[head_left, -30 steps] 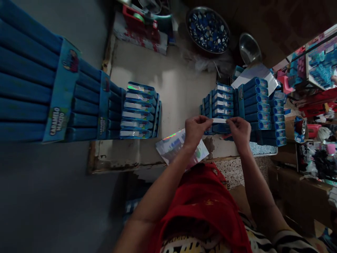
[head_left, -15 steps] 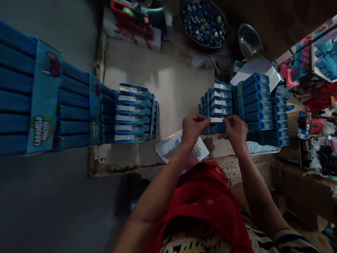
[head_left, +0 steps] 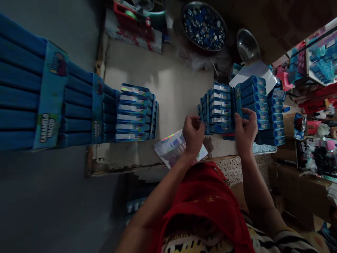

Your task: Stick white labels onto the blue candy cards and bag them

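Note:
My left hand [head_left: 194, 137] is loosely curled, with nothing visible in it, just left of a stack of blue boxes [head_left: 220, 128]. Most faces in this stack bear a pale shiny strip [head_left: 220, 119]; the lowest face looks plain blue. To the stack's right, my right hand [head_left: 246, 133] has its thumb and fingers apart, holding nothing I can see, in front of a banded bundle of blue tubes [head_left: 255, 98]. Under my left wrist lies a shiny sticker sheet [head_left: 171, 149], partly hidden by the hand and forearm.
Another blue stack [head_left: 133, 117] and long banded bundles [head_left: 23, 95] stand at left. Behind are a bowl of blue and silver pieces [head_left: 204, 26], an empty-looking metal bowl [head_left: 247, 45] and a red container [head_left: 131, 21]. The worn table edge [head_left: 118, 170] runs in front.
The white strip that both hands held now lies on the second-lowest box face. My hands have let go and moved apart, the left slightly down, the right to the right.

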`<state>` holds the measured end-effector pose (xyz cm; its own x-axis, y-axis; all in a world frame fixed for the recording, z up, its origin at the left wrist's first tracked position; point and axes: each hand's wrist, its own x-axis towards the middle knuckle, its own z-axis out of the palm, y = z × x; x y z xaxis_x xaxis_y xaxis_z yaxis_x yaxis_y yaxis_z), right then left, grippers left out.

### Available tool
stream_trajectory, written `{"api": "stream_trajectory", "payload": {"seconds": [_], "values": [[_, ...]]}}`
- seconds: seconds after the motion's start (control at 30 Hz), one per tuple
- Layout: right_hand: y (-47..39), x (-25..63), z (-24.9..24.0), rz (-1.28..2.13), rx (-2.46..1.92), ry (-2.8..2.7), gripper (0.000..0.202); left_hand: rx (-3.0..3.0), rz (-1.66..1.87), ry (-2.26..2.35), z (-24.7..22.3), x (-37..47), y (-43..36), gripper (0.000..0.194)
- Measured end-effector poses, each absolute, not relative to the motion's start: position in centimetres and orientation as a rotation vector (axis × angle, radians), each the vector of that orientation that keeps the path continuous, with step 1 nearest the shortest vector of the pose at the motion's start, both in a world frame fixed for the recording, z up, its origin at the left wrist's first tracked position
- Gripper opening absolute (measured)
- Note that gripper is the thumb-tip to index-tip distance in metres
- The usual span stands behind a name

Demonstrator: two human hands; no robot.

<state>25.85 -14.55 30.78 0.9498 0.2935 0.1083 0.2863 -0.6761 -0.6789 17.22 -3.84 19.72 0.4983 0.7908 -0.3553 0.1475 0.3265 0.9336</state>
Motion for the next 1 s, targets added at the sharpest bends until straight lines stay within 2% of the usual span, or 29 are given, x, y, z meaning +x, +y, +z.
{"api": "stream_trajectory", "payload": {"seconds": [0.07,0.17,0.23,0.4,0.63,0.87,1.0], "values": [[-14.1,25.6,31.4,0.082,-2.259,-0.347,0.039,1.089,0.497,0.816,21.4,15.5,-4.1,0.031],[-13.4,25.5,31.3,0.138,-2.215,-0.302,0.040,0.851,0.255,0.580,22.8,14.2,-4.6,0.052],[-13.1,25.4,30.9,0.150,-2.213,-0.306,0.041,0.756,0.154,0.515,23.1,14.0,-5.0,0.057],[-13.1,25.2,30.1,0.174,-2.190,-0.322,0.043,0.782,0.223,0.639,23.1,13.9,-5.6,0.040],[-16.6,25.0,28.7,0.394,-1.989,-0.269,0.055,0.955,0.127,0.576,23.4,13.7,-1.9,0.038],[-16.8,24.4,26.7,0.166,-2.196,-0.299,0.038,1.095,0.045,0.522,22.3,15.7,-0.3,0.038],[-16.5,24.3,26.3,0.135,-2.287,-0.380,0.036,1.113,0.040,0.563,21.7,15.6,-0.5,0.032]]}}
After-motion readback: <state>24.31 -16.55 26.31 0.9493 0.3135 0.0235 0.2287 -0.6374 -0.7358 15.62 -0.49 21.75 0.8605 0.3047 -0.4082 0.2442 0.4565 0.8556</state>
